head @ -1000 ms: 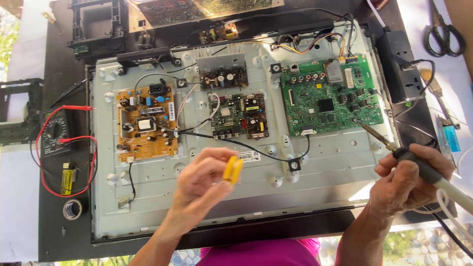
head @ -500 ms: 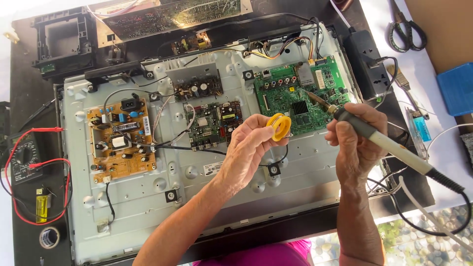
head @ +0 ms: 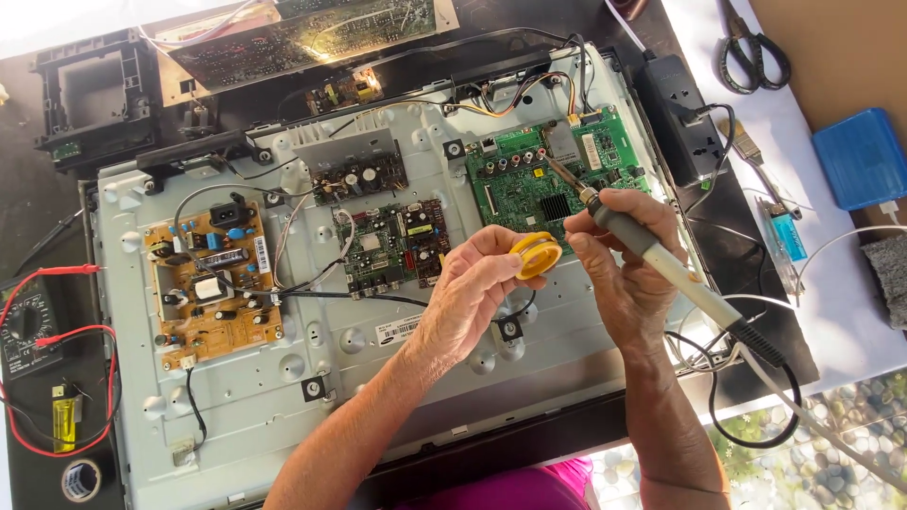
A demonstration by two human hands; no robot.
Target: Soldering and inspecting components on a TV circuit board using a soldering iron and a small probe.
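My left hand (head: pixel 470 295) holds a small yellow spool (head: pixel 535 255) of solder between thumb and fingers, above the metal back panel (head: pixel 283 378) of an opened flat screen. My right hand (head: pixel 628 269) grips a grey soldering iron (head: pixel 652 255), its cable trailing to the lower right. The iron's tip (head: pixel 551 166) points at the green main board (head: pixel 543 179). Both hands hover close together over the panel's right half, the spool just left of the right hand's fingers.
A tan power board (head: pixel 213 283) and two small dark boards (head: pixel 392 241) sit on the panel. A multimeter (head: pixel 24 331) with red leads and a tape roll (head: pixel 83 480) lie left. Scissors (head: pixel 746 42), a blue box (head: pixel 864 156) and a black power strip (head: pixel 680 118) lie right.
Both hands have come up from the near edge to the green board. My left hand carried the yellow spool rightwards beside the right hand. The iron's tip now points at the board.
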